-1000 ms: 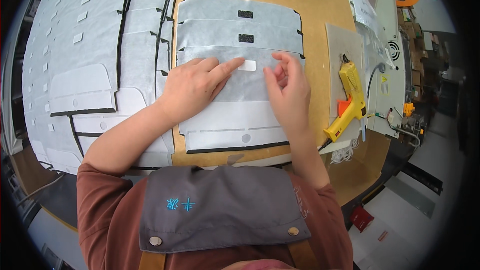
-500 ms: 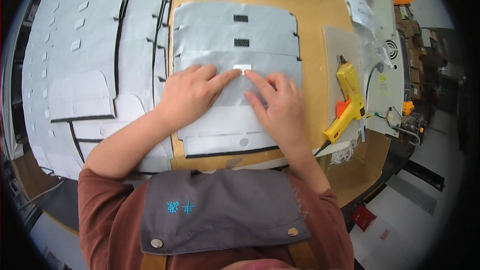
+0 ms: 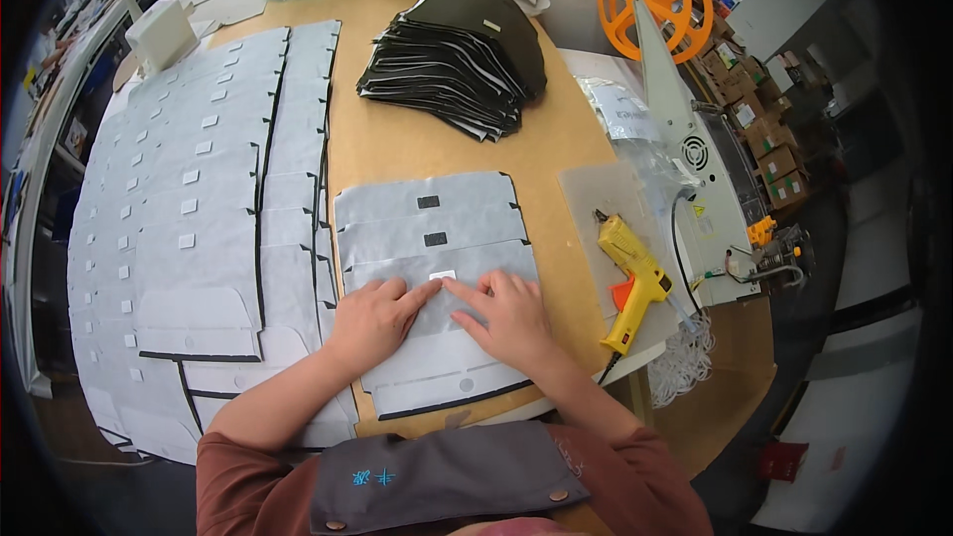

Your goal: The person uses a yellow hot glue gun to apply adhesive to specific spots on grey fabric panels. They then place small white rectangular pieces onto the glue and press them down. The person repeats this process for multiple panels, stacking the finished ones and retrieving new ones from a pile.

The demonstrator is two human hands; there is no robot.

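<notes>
A grey-and-white fabric panel lies flat before me, with two black rectangular patches in a column. Below these sits a small white patch. The index fingertip of my left hand presses on its lower edge, the other fingers loosely bent. From the other side, the index fingertip of my right hand touches the same patch, thumb held apart. Neither hand grips anything. To the right, a yellow hot glue gun with an orange trigger lies on a flat translucent sheet.
Overlapping grey panels with rows of white patches cover the table's left side. A stack of black pieces stands farther back. A white machine and an orange reel flank the right. White cord hangs at the table edge.
My view has tilted up, so the whole black stack and more of the room show. Both index fingers stay on the white patch.
</notes>
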